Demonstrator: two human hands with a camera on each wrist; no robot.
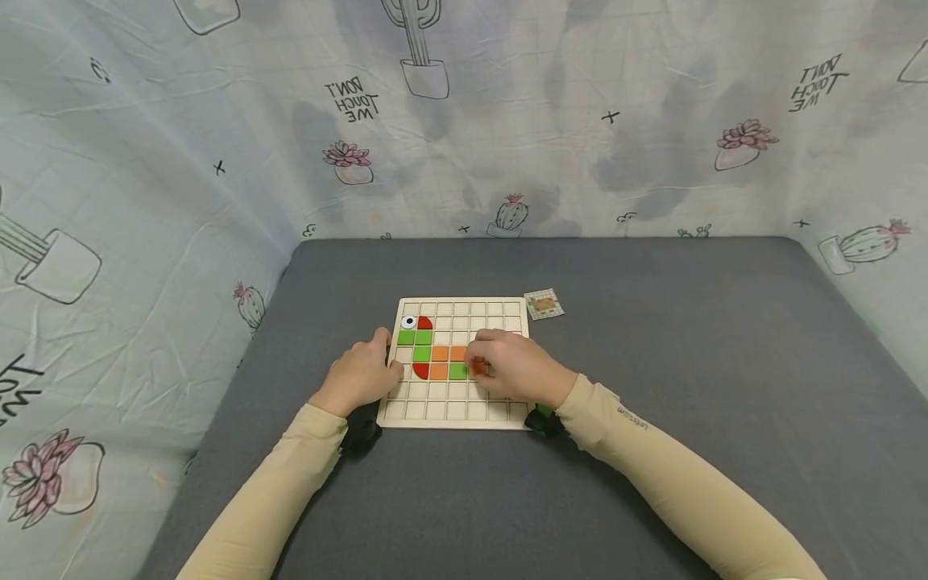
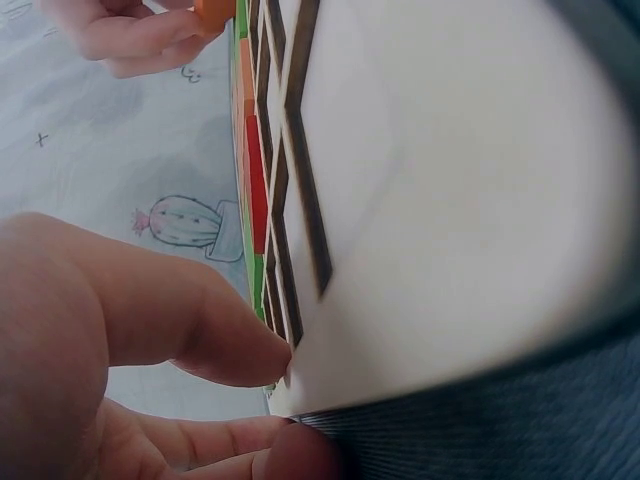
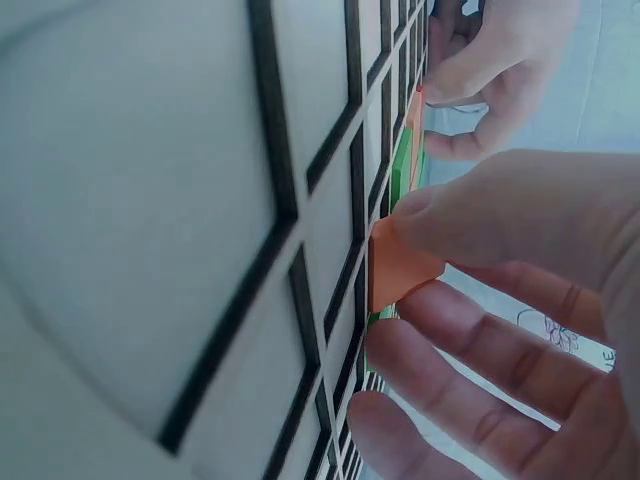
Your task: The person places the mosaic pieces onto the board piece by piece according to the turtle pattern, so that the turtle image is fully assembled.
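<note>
A pale wooden grid board (image 1: 464, 412) lies on the grey table. In its left part are green, orange and red tiles, among them a red rounded tile (image 1: 421, 371) and a white eye tile (image 1: 409, 322). My left hand (image 1: 361, 372) holds the board's left edge, its thumb (image 2: 225, 325) on the top near the rim and the other fingers beside it. Over the board's right half, my right hand (image 1: 513, 364) pinches an orange tile (image 3: 400, 265) between thumb and index finger. The tile touches or nearly touches the grid, next to a green tile (image 1: 458, 371).
A small printed card (image 1: 544, 304) with a coloured pattern lies by the board's upper right corner. Black wrist cameras sit under both wrists. A pale cloth (image 1: 507, 121) printed with cacti hangs behind the table and along its sides.
</note>
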